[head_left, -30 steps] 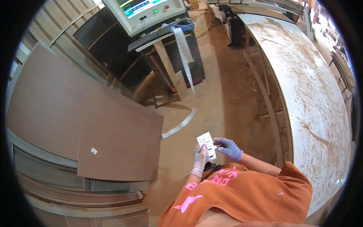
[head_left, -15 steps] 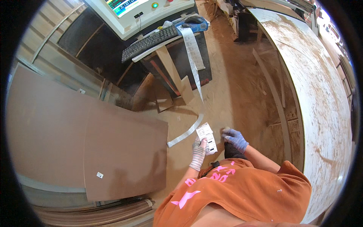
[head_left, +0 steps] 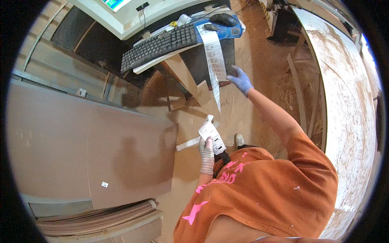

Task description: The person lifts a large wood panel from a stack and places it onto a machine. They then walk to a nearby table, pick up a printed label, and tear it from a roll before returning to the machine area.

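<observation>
My left hand [head_left: 206, 156], in a striped glove, grips printed paper labels [head_left: 211, 135] in front of my body. The thumb presses on the labels' face. My right hand [head_left: 241, 82], in a bluish glove, is stretched out toward the stand, its fingers apart and holding nothing. Just left of its fingertips hangs a long printed label strip [head_left: 214, 58]; whether they touch is not clear. The strip's upper end lies under a small dark object [head_left: 210, 27] on the shelf, between a black keyboard [head_left: 160, 46] and a black mouse [head_left: 223, 19].
Large brown panels [head_left: 133, 150] stand on the left, with stacked boards [head_left: 97, 220] below them. A white dusty table [head_left: 344, 101] runs along the right. A control cabinet [head_left: 121, 18] with a screen is above the keyboard. A wooden support [head_left: 184, 77] stands under the shelf.
My right hand has reached forward from near my waist to the hanging strip, its fingers spreading. The view has moved closer to the keyboard. My left hand still holds the labels.
</observation>
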